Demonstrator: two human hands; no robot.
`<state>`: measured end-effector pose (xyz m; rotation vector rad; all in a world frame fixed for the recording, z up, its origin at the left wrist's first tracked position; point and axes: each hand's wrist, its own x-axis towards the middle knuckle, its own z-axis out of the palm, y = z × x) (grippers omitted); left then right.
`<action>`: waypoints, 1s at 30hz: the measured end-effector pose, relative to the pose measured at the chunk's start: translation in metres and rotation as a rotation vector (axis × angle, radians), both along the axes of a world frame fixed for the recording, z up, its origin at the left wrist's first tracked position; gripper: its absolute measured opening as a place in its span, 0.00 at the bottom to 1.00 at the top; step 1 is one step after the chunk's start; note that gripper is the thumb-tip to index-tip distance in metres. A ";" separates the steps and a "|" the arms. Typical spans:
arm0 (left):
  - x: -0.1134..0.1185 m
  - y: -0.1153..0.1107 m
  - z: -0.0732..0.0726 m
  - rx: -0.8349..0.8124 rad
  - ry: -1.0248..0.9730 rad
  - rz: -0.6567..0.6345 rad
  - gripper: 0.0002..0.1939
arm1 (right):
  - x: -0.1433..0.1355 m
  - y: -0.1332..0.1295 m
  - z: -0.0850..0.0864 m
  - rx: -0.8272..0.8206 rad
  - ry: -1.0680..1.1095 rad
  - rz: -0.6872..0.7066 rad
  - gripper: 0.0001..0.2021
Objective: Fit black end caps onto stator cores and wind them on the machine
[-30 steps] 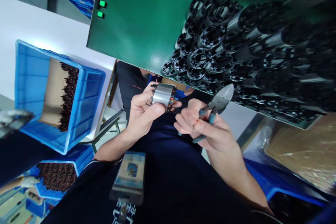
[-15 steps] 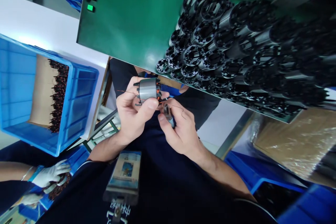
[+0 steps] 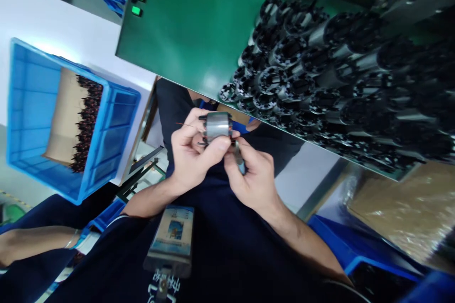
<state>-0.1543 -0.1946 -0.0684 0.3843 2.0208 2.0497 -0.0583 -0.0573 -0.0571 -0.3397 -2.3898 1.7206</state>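
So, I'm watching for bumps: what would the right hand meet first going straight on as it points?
Probably the metal cylinder in the left hand, or that hand's thumb; the right hand and its tool point that way. Depth is unclear.

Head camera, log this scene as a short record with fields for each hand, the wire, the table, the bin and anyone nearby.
Left hand: grips a metal core, thumb on its near side
Right hand: holds a tool, mostly hidden by the hand; its tip is close to the core, contact unclear
Wire: thin, reddish, sticking out by the left hand
Table: green, with many cores crowded together
Bin: blue, with dark parts inside
Nearby: another person's arm, lower left
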 end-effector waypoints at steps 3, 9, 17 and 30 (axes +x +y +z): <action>0.000 0.006 -0.009 0.083 -0.173 0.046 0.27 | 0.007 0.008 -0.017 -0.008 -0.131 -0.021 0.08; -0.013 -0.014 -0.036 0.173 -0.542 0.194 0.41 | 0.029 0.035 -0.087 0.006 -0.512 -0.006 0.24; -0.032 -0.118 -0.035 -0.004 -0.354 0.509 0.42 | 0.047 0.053 -0.137 0.039 -0.651 0.139 0.34; -0.206 -0.336 0.001 -0.956 -0.040 0.799 0.09 | 0.006 0.037 -0.113 0.091 -0.532 0.313 0.34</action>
